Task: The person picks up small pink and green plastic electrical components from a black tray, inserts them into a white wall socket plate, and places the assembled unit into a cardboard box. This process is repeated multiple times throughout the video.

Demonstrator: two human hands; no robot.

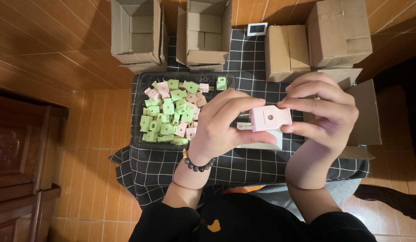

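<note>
Above the checked cloth (243,168): both hands are holding one pink plug (270,118) over the lap.
Left hand (221,125): fingers are closing on the plug's pronged end.
Right hand (326,112): fingers are wrapping around the plug's other end.
Tray (139,112): black, lying on the cloth just left of the hands, carrying a heap of green and pink plugs (169,114).
Boxes (208,31): cardboard, standing open beyond the tray.

We see a black tray (141,112) w/ a heap of green and pink plugs (169,112) on a black checked cloth (243,168). Four cardboard boxes behind: two open (137,31) (207,31), two shut (286,51) (340,31). Wooden cabinet (19,166) at left, tile floor (55,49).
</note>
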